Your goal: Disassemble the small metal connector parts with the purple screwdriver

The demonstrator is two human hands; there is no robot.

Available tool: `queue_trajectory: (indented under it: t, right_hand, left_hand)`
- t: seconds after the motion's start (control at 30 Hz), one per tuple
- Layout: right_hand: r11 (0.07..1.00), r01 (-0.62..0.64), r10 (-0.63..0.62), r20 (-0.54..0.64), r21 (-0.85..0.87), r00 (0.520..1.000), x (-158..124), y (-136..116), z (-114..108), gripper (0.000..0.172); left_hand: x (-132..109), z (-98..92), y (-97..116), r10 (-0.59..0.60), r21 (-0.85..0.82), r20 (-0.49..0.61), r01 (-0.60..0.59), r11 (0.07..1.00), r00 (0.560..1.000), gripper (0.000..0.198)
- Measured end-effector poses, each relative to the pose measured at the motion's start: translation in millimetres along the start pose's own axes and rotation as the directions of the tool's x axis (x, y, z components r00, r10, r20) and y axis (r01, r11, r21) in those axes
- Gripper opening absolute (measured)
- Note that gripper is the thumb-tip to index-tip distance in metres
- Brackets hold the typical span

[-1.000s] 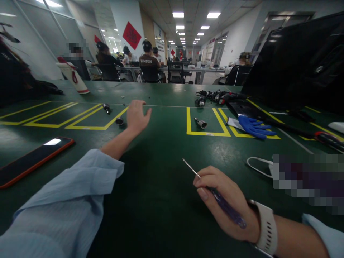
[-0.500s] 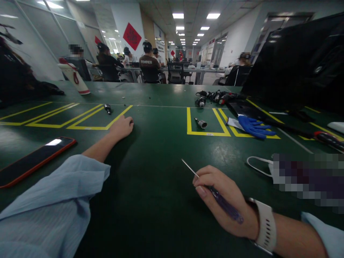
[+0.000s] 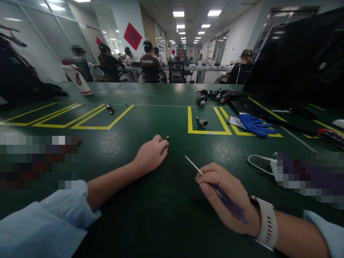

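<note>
My left hand [image 3: 152, 154] is closed over the middle of the green table, with a small metal piece [image 3: 167, 137] poking out past the fingertips; most of it is hidden, so its kind is unclear. In my right hand [image 3: 224, 190] lies a screwdriver [image 3: 231, 206] with a clear purple handle, its thin shaft angled up and left towards my left hand. The screwdriver tip is apart from the metal piece. A metal connector [image 3: 203, 123] rests inside a yellow-taped box ahead, and a darker metal fitting [image 3: 109, 109] sits by the left boxes.
Several black cables with connectors [image 3: 202, 101] lie at the back right. Nearer are a blue glove [image 3: 255, 125], a white strap loop [image 3: 259, 160] and a dark monitor [image 3: 298, 53]. A white cup [image 3: 77, 79] stands at the far left. People sit at desks beyond the table.
My left hand has moved right and nearer from the left taped box, and a small metal piece now shows at its fingertips. My right hand keeps the screwdriver in nearly the same place.
</note>
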State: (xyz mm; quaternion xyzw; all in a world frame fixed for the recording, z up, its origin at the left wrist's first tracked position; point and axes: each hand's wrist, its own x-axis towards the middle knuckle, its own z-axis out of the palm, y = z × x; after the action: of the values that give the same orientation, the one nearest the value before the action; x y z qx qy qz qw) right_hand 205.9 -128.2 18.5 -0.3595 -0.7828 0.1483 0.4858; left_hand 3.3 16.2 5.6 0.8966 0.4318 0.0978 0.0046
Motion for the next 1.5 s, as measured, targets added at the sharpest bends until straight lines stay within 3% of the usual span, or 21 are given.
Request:
queue_trajectory:
  t: [0.2,0.37,0.43,0.57,0.67,0.83,1.0,1.3,1.4,1.5]
  right_hand:
    - [0.998,-0.011,0.009,-0.045,-0.056,0.999,0.6,0.0,0.2,0.015]
    - [0.996,-0.039,0.035,-0.06,-0.08,0.998,-2.5,2.6,-0.8,0.015]
    - [0.997,-0.049,0.045,-0.058,-0.064,0.997,-3.8,3.5,-1.3,0.016]
    - [0.995,-0.102,0.102,-0.037,-0.004,0.994,-2.5,4.2,-1.4,0.013]
    - [0.973,-0.222,0.222,0.01,0.064,0.975,1.8,4.6,-0.9,0.009]
    - [0.864,-0.465,0.444,0.142,0.193,0.885,7.2,8.7,-0.6,0.011]
    - [0.777,-0.568,0.525,0.218,0.27,0.822,6.5,13.2,-0.1,0.018]
    - [0.735,-0.6,0.548,0.244,0.316,0.8,9.6,12.7,1.7,0.025]
    - [0.738,-0.598,0.542,0.252,0.313,0.802,8.9,13.0,1.4,0.024]
    - [0.753,-0.583,0.52,0.269,0.304,0.811,7.6,14.0,1.1,0.025]
  left_hand:
    - [-22.9,-4.3,43.1,0.129,-0.223,0.066,-0.111,0.969,0.989,0.02]
    - [-20.8,-7.6,42.6,0.049,-0.523,0.011,-0.036,0.852,0.999,0.014]
    - [-15.1,-7.6,37.0,-0.057,-0.686,0.053,0.078,0.723,0.997,0.017]
    - [-4.1,-8.0,29.1,-0.204,-0.89,0.342,0.386,0.244,0.917,0.028]
    - [-0.4,-7.9,28.0,-0.22,-0.937,0.337,0.349,0.02,0.916,0.031]
    - [0.3,-7.1,29.6,-0.213,-0.94,0.335,0.31,-0.142,0.918,0.045]
    - [-0.6,-8.6,31.6,-0.203,-0.935,0.345,0.316,-0.162,0.916,0.051]
    - [-4.0,-0.3,29.3,-0.169,-0.966,0.239,0.216,-0.142,0.956,0.04]
    - [-5.0,0.9,29.0,-0.158,-0.978,0.203,0.191,-0.088,0.966,0.043]
    - [-7.1,-1.7,27.5,-0.141,-0.983,0.156,0.168,0.074,0.978,0.044]
